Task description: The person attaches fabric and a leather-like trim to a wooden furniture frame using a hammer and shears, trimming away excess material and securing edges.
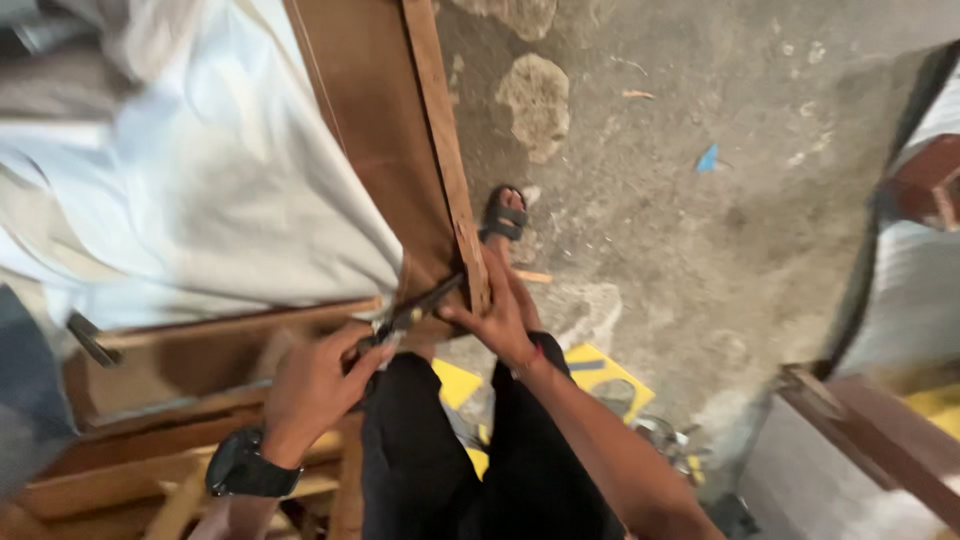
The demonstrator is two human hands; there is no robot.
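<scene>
We see the left hand (315,385), a black watch (245,465) on its wrist, with fingers clamped around the handle of a dark tool (415,308). The tool's tip lies against the wooden strip (450,170) along the brown panel's (370,130) edge. The right hand (500,315) presses that strip's lower end, fingers together. White cloth (200,170) drapes the panel above a concrete floor (700,230).
</scene>
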